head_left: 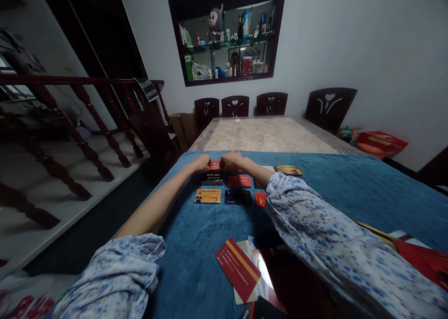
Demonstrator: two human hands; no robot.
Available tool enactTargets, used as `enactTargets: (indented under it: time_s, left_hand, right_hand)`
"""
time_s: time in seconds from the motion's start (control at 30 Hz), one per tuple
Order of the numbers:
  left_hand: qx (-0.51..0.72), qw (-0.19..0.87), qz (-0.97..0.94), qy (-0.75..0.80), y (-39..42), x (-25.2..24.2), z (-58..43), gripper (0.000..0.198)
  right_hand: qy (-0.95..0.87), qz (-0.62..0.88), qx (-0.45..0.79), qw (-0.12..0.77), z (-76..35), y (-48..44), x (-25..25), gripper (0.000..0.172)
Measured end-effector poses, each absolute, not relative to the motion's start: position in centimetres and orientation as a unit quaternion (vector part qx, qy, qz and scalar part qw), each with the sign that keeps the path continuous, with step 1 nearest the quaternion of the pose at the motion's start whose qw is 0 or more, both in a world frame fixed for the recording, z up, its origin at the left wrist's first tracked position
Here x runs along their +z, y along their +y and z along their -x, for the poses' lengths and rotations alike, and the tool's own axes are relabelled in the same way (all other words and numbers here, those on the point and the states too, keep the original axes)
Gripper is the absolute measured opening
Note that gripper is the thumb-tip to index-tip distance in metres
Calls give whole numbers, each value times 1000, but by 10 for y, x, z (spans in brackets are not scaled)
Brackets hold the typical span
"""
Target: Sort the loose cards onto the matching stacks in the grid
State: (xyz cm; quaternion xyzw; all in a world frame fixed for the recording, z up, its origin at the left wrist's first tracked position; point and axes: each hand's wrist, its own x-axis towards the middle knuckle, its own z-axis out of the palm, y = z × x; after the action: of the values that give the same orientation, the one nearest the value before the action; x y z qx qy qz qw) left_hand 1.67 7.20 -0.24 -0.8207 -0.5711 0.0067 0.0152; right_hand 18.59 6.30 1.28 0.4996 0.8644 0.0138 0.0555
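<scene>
At the far end of the laid-out cards, a small red card (214, 165) lies between my hands. My left hand (201, 163) has its fingers curled at the card's left edge. On the right edge is my right hand (232, 161), its fingers bent and closed, partly hiding another red card behind the wrist. Just below them are a black card stack (212, 178) and a red card stack (239, 181). Nearer me lie an orange card (207, 196), a dark blue card (238, 197) and a small red-orange card (260, 199), partly covered by my right sleeve.
A blue cloth (189, 258) covers the near table. Loose cards, a dark red one (238, 269) on top, overlap close to me. A gold card (289, 170) lies beyond my right forearm. Red and yellow items (420, 258) sit at the right. Chairs (235, 107) line the far end.
</scene>
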Motion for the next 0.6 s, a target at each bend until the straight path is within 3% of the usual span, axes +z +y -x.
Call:
enactTargets:
  time_s: [0.6]
  left_hand:
    - [36, -91, 823, -559, 88, -13, -9, 16]
  right_hand:
    - [851, -522, -26, 60, -175, 73, 0, 46]
